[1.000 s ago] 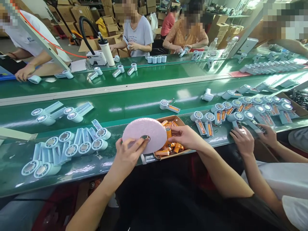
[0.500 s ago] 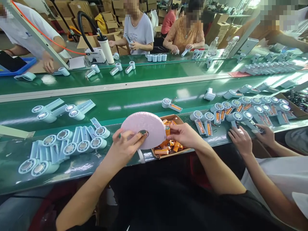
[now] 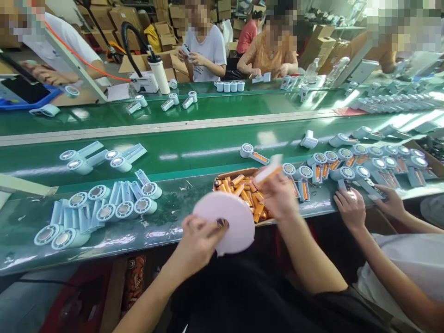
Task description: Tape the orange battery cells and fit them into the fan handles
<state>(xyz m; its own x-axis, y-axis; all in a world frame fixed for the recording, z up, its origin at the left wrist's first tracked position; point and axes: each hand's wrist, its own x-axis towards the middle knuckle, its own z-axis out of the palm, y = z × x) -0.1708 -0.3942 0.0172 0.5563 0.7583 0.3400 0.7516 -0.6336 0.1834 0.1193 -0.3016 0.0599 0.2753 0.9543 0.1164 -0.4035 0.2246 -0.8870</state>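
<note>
Since a second ago our left hand (image 3: 197, 243), fingers pinching the pink tape roll (image 3: 225, 221), has pulled it off the box toward the bench (image 3: 114, 243) edge. Our right hand (image 3: 280, 196) has lifted one orange cell (image 3: 268, 174) (blurred) from the uncovered cardboard box (image 3: 239, 172).

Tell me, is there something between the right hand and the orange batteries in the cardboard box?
Nothing visible. The right hand hovers directly over the box of orange batteries, blurred, with one orange piece in its fingers.
</note>
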